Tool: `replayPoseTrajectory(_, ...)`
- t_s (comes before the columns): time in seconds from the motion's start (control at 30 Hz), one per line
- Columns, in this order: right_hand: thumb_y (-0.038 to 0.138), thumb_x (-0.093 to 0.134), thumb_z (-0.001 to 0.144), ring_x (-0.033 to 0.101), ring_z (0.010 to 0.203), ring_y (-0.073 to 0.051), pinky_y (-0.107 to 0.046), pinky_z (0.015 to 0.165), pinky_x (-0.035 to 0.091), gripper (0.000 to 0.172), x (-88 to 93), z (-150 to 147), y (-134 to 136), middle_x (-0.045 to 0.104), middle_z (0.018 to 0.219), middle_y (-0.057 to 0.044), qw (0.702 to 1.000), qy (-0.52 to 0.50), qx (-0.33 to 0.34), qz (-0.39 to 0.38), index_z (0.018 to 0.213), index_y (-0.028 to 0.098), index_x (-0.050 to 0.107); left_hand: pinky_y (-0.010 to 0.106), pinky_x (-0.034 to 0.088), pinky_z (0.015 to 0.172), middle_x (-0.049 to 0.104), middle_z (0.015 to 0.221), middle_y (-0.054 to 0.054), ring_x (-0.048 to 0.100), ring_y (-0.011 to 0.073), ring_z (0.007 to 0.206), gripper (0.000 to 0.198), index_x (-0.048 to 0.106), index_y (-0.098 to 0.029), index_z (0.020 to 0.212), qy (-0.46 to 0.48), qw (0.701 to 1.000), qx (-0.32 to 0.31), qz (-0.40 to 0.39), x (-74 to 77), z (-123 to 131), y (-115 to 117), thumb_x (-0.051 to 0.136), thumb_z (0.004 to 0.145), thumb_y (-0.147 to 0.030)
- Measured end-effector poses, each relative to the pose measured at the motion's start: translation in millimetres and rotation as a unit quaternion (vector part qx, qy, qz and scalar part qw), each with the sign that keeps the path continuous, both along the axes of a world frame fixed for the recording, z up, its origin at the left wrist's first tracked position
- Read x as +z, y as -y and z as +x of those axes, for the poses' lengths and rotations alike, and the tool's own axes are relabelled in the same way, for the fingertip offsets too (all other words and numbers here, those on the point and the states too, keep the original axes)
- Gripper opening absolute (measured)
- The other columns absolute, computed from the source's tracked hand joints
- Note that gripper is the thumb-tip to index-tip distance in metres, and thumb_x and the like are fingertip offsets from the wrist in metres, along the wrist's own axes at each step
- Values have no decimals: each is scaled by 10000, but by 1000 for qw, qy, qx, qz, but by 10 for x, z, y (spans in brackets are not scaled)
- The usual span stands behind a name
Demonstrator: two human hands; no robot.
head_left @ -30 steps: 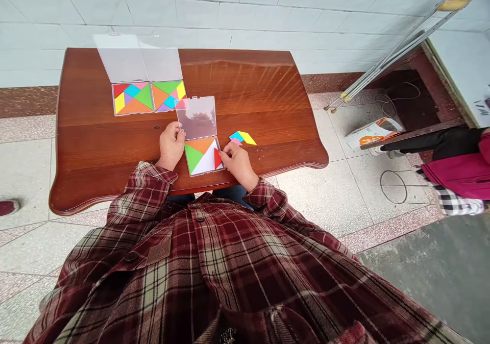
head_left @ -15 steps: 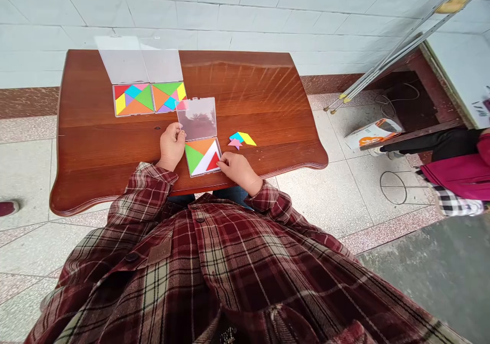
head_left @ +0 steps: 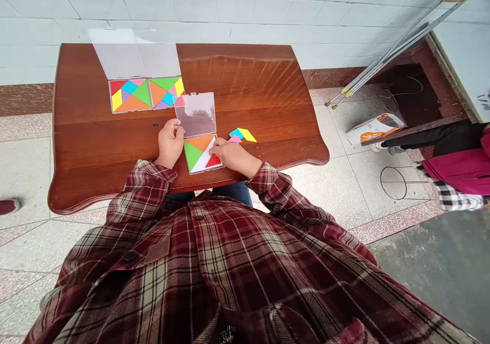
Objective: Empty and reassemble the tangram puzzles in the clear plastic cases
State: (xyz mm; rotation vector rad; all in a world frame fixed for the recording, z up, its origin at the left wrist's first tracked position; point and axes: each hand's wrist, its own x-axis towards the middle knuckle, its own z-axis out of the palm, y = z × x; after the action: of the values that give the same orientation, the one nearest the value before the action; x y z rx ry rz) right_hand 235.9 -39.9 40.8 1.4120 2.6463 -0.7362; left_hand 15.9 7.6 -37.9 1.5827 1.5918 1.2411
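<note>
A tangram case (head_left: 185, 156) lies open near the table's front edge, its clear lid (head_left: 196, 113) tilted back. Inside are an orange triangle (head_left: 199, 143), a green triangle (head_left: 192, 152) and a red triangle (head_left: 213, 162), with a bare white area between them. My left hand (head_left: 171, 142) is closed on the lid's left edge. Over the right part of the case is my right hand (head_left: 233, 155), its fingers bent together and the fingertips on the white area; whether a piece is under them is hidden. Loose blue, pink and yellow pieces (head_left: 245, 134) lie just beyond that hand.
Two filled tangram cases (head_left: 130, 96) stand open side by side at the back left of the wooden table (head_left: 260, 89). Crutches (head_left: 386, 53) lean at the right beside a white and orange carton (head_left: 375, 128). A person in dark trousers (head_left: 421, 134) is at the far right.
My right hand has moved up and left from the red triangle's right side to the white area of the case. My left hand stays at the lid. The view has shifted slightly.
</note>
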Motion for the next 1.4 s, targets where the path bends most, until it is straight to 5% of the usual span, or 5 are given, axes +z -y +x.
replayPoseTrajectory(0.87, 137, 480, 927, 590, 928, -168, -277, 823, 423, 252, -37, 109, 46, 621, 1154, -85, 997, -57, 45, -19, 998, 167, 721, 280, 546, 777, 665, 833, 11, 648, 131, 759, 215, 562, -191, 1053, 0, 1000, -6, -4, -27, -11, -15, 504, 846, -187)
replayPoseTrajectory(0.97, 134, 472, 918, 584, 988, -193, -296, 868, 430, 264, -6, 213, -2, 646, 1123, -84, 996, -86, -5, 19, 1031, 175, 707, 288, 549, 779, 668, 835, 12, 648, 135, 759, 220, 564, -192, 1058, -6, 1000, -6, -4, -43, -11, -20, 504, 846, -192)
replayPoseTrajectory(1.2, 142, 472, 877, 578, 931, -243, -355, 861, 437, 253, 0, 756, -219, 675, 993, -109, 956, -48, -268, 113, 1002, 162, 691, 298, 549, 760, 653, 810, 11, 630, 135, 728, 216, 564, -194, 1053, -4, 1000, -3, -7, -11, -3, -11, 496, 847, -200)
replayPoseTrajectory(1.4, 212, 612, 825, 563, 886, -230, -335, 810, 436, 195, -175, 832, -298, 648, 968, -94, 948, -5, -309, 73, 1009, 170, 660, 283, 544, 761, 633, 781, -8, 627, 121, 726, 206, 556, -199, 1037, 2, 1000, -3, -5, 0, -6, -10, 494, 840, -195)
